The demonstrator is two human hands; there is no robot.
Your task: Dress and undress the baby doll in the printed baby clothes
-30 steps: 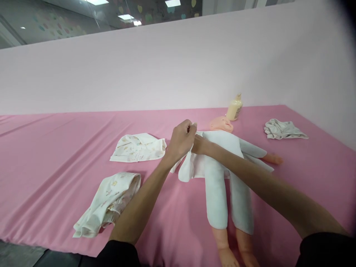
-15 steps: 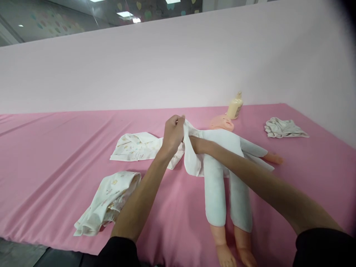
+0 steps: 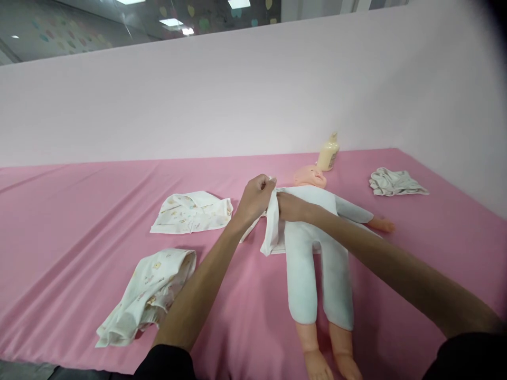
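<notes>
A baby doll [image 3: 300, 274] with a soft white body lies on its back, its feet towards me and its head at the far end. My left hand [image 3: 256, 199] is closed in a pinch on the edge of a white baby shirt [image 3: 272, 227] beside the doll's left-of-view shoulder. My right hand [image 3: 292, 206] reaches over the doll's torso, and its fingertips disappear behind the shirt's fabric. What those fingers hold is hidden. Part of the shirt spreads beneath the doll, and the doll's other arm stretches out to the right.
A pink sheet [image 3: 99, 211] covers the table. Printed white baby clothes lie on the left, one folded piece [image 3: 190, 212] behind another crumpled piece [image 3: 148, 293]. A cream pump bottle [image 3: 328, 153] stands behind the doll's head. A crumpled pale cloth [image 3: 396, 182] lies far right, near the white wall [image 3: 198, 100].
My left hand has moved right and slightly down, closer to my right hand and the doll. The shirt edge between the hands has bunched narrower. The whole view has shifted a little.
</notes>
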